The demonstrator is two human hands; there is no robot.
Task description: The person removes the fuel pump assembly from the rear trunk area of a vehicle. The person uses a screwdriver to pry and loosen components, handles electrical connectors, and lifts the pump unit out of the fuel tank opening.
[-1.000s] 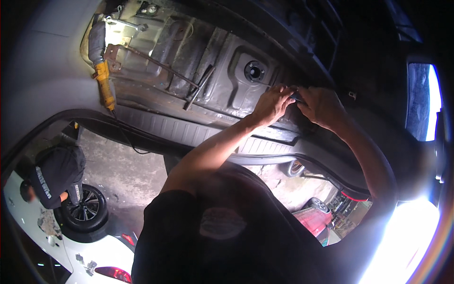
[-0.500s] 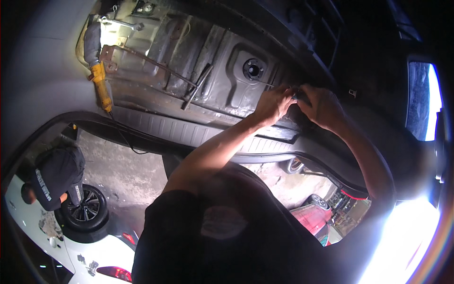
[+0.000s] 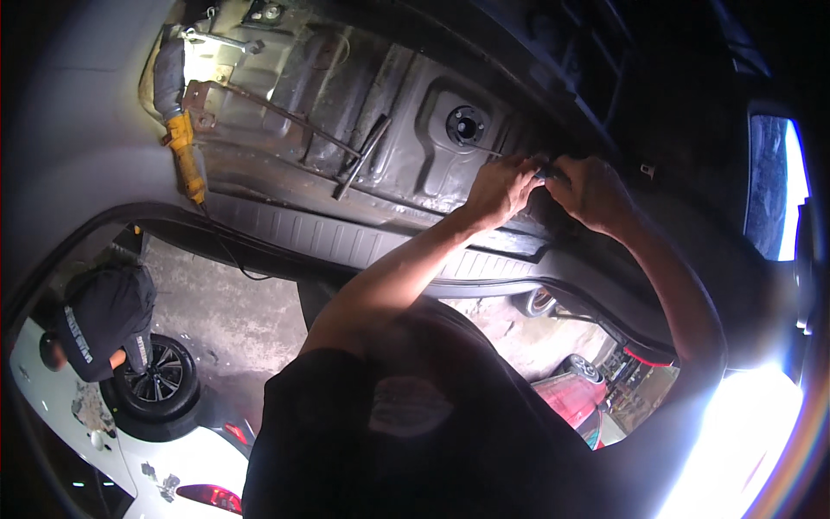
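My left hand [image 3: 500,192] and my right hand [image 3: 592,192] meet over the right part of the bare metal car floor [image 3: 398,130], fingers closed. A small dark piece [image 3: 542,168] shows between their fingertips; its kind is hidden by the fingers. A thin line [image 3: 481,150], perhaps a rod or cable, runs from near a round black fitting [image 3: 465,126] toward my left hand. That fitting sits in a raised floor panel just left of my hands. Further left lies a dark T-shaped tool [image 3: 363,157], apart from both hands.
A yellow work lamp [image 3: 183,156] with a hanging cord stands at the left, near a wrench [image 3: 223,41]. Below my arms runs the ribbed sill [image 3: 303,232]. Outside, a co-worker [image 3: 108,320] bends over a wheel [image 3: 156,379] beside a white car [image 3: 194,463].
My hands stay in almost the same place, with slight finger movement; the right hand has turned a little. The co-worker's arm has shifted slightly at the wheel.
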